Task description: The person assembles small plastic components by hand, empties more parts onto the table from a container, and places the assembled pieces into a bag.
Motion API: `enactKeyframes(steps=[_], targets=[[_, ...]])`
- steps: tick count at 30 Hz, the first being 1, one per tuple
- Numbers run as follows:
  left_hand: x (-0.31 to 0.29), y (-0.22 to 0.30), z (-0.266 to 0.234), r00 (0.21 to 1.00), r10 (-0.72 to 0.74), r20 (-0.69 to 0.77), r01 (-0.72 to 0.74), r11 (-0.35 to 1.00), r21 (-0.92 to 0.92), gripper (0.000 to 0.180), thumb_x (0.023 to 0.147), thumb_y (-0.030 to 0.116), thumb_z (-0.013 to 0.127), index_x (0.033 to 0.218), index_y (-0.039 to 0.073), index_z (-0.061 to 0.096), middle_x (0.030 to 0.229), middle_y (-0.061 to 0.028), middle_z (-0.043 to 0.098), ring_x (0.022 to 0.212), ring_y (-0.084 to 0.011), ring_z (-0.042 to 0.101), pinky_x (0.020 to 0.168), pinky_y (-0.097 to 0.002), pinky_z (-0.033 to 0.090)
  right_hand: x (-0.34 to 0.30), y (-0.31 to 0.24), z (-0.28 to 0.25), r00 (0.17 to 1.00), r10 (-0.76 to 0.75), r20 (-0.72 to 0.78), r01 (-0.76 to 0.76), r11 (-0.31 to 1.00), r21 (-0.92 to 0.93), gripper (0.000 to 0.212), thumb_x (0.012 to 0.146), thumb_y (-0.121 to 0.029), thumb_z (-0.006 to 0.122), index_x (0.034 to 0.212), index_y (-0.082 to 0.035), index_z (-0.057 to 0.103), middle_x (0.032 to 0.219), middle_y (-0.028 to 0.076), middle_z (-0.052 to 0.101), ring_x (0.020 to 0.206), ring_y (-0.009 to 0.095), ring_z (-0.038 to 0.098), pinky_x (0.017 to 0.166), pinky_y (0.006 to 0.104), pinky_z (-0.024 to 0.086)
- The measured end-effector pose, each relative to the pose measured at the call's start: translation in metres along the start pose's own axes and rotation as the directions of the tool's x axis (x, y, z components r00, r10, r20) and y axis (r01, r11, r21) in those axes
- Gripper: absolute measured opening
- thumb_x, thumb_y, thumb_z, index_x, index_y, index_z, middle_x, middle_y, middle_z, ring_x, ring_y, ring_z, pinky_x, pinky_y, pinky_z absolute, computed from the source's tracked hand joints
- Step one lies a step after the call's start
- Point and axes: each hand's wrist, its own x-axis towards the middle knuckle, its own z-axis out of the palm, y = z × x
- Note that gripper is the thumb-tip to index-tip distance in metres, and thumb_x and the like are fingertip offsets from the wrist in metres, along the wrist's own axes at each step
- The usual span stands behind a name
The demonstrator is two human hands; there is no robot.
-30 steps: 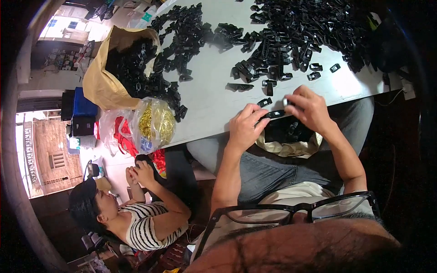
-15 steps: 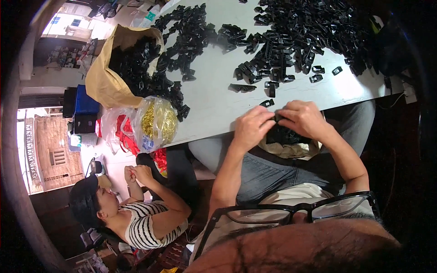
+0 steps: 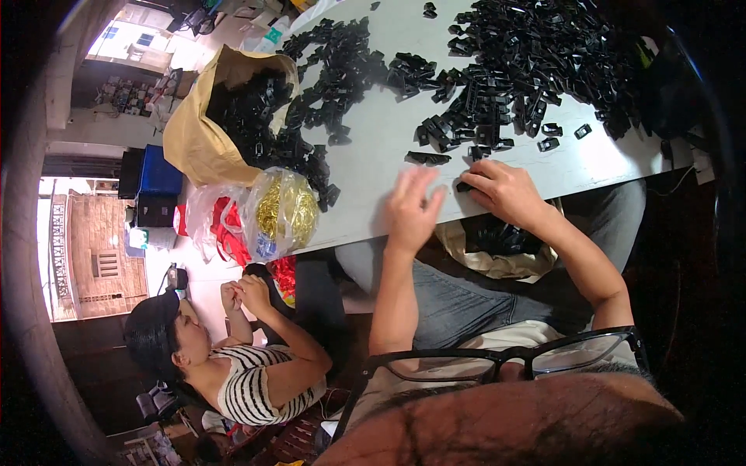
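Observation:
My right hand (image 3: 509, 193) is at the table's near edge, its fingers bent down and closed on a small black plastic part (image 3: 464, 186), mostly hidden under the fingertips. To its left, my left hand (image 3: 414, 211) is raised over the edge with fingers apart and nothing in it; its fingertips are slightly blurred. Between my forearms, an open tan bag (image 3: 536, 268) rests at my lap with black parts (image 3: 497, 235) inside. A large heap of similar black parts (image 3: 513, 70) covers the far side of the table, with a few strays close to my right hand.
The white table (image 3: 373, 171) has a second black pile (image 3: 338, 78) at left, beside a big tan sack (image 3: 186, 140) of black parts. Clear plastic bags with gold strands (image 3: 287, 206) and red material (image 3: 229, 233) sit at the table's left corner. A co-worker (image 3: 249, 373) sits at left.
My hands were together above the lap bag; they have separated. The left one opened and moved slightly left, while the right one reached forward onto the stray black part. The whole view shifted a little.

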Motion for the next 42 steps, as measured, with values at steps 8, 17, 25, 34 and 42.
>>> enactKeyframes(steps=[8,17,25,34,42], targets=[[0.019,-0.018,-0.005,0.999,-0.031,-0.036,0.042,0.931,0.362,0.034,0.099,0.023,0.073,0.130,0.011,0.070,0.124,-0.0104,0.070,0.094,-0.0399,0.073,0.077,-0.0503,0.060,-0.012,-0.005,-0.019,0.993,0.110,-0.040,-0.111,0.994,-0.016,0.020,0.090,-0.018,0.074,0.106,-0.007,0.072,0.101,0.010,0.068,0.096,0.031,0.070,0.075,0.0450,0.060],[-0.015,-0.024,0.007,0.986,-0.115,-0.122,0.156,0.893,0.423,0.031,0.101,0.023,0.070,0.127,0.007,0.070,0.120,-0.0163,0.070,0.097,-0.0412,0.073,0.077,-0.0530,0.059,-0.020,0.003,-0.022,0.930,0.359,-0.077,-0.367,0.908,-0.201,0.021,0.091,-0.019,0.075,0.106,-0.004,0.070,0.096,0.014,0.067,0.095,0.034,0.070,0.074,0.0470,0.059],[0.015,-0.004,-0.005,0.997,0.051,0.050,-0.066,0.923,0.378,0.032,0.097,0.023,0.071,0.129,0.022,0.075,0.140,-0.0100,0.065,0.118,-0.0356,0.069,0.093,-0.0478,0.058,-0.030,-0.005,-0.020,0.918,0.358,-0.172,-0.390,0.896,-0.212,0.030,0.088,-0.024,0.083,0.111,-0.007,0.075,0.102,0.009,0.071,0.096,0.030,0.072,0.075,0.0428,0.060],[0.000,0.001,0.013,0.986,0.143,0.082,-0.154,0.976,0.151,0.023,0.085,0.019,0.085,0.107,0.012,0.080,0.107,-0.0035,0.073,0.095,-0.0265,0.073,0.079,-0.0390,0.059,-0.023,-0.009,-0.021,0.995,0.094,-0.027,-0.094,0.996,-0.006,0.027,0.088,-0.023,0.081,0.111,-0.009,0.077,0.095,0.004,0.068,0.092,0.025,0.070,0.071,0.0414,0.059],[-0.002,0.002,0.020,0.986,0.081,0.149,-0.084,0.996,0.018,0.021,0.086,0.017,0.085,0.104,0.008,0.078,0.103,-0.0058,0.072,0.084,-0.0248,0.073,0.072,-0.0357,0.059,-0.019,0.001,-0.021,0.994,0.065,0.084,-0.070,0.996,0.059,0.029,0.086,-0.022,0.083,0.111,-0.008,0.080,0.089,0.008,0.067,0.081,0.029,0.071,0.068,0.0428,0.057]])
